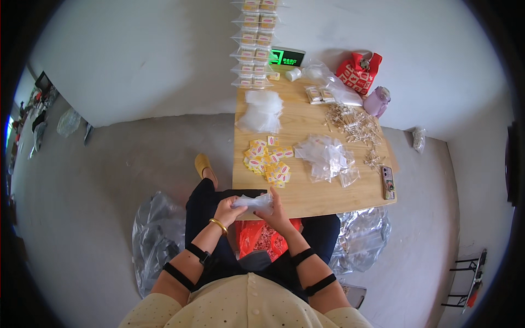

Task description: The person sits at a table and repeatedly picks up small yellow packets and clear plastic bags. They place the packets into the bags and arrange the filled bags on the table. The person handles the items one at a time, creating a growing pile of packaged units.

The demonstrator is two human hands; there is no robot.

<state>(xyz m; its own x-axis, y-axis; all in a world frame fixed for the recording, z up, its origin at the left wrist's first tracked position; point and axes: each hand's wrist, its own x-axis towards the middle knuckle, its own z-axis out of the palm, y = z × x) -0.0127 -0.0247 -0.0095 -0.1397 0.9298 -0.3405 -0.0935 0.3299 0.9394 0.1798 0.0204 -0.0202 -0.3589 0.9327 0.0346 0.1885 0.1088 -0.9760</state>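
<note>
At the table's near edge, my left hand is closed around one end of a small stack of clear plastic bags. The other end lies between the thumb and raised fingers of my right hand, which grips it from the side. Just beyond my hands is a loose heap of small yellow-and-white cards. To the right of the cards sits a pile of clear bags. Farther back on the left, a flat stack of translucent sheets or bags rests on the wooden table.
Loose cotton swabs are heaped at the right, near a phone. Behind stand a purple jug, a red bag and a tall stack of clear packs. Below my hands is a red plastic bag.
</note>
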